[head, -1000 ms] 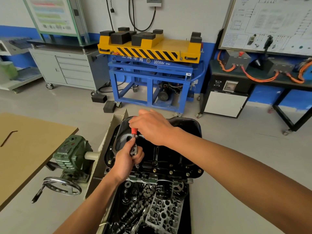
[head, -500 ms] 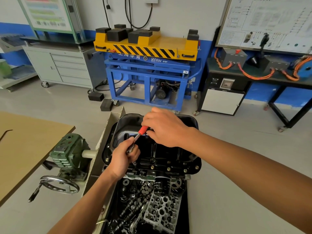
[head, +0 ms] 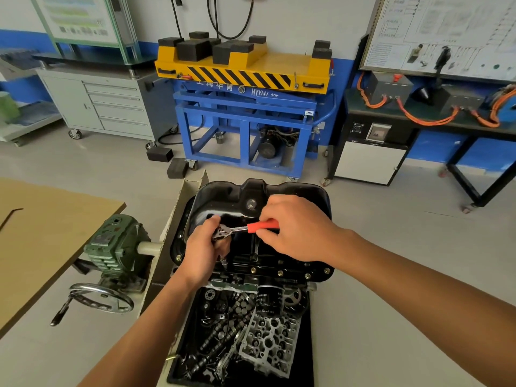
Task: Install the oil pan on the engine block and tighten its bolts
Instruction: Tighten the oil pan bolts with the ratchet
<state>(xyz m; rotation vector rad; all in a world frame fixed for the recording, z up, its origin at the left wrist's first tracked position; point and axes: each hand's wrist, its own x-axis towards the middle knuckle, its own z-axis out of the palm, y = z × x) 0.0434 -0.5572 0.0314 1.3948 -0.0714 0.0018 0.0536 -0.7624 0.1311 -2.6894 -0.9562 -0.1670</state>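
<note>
A black oil pan [head: 293, 191] lies on the engine block in the middle of the view, with brass-coloured bolts [head: 280, 273] along its near flange. A ratchet wrench [head: 237, 229] with a red handle points right, level over the pan. My left hand [head: 202, 251] grips the ratchet's head and the extension below it, whose socket [head: 223, 261] stands on the near-left flange. My right hand [head: 293, 227] holds the red handle.
Below the pan a black tray holds a cylinder head [head: 268, 342], an oil filter [head: 269, 300] and several camshaft parts. A green gearbox [head: 117, 247] with a handwheel [head: 100, 300] sits at the left beside a wooden table [head: 42, 227]. A blue and yellow lift stand [head: 245, 79] is behind.
The ratchet handle has swung from pointing away from me round to the right, my right hand moving with it. My left hand stayed on the ratchet head.
</note>
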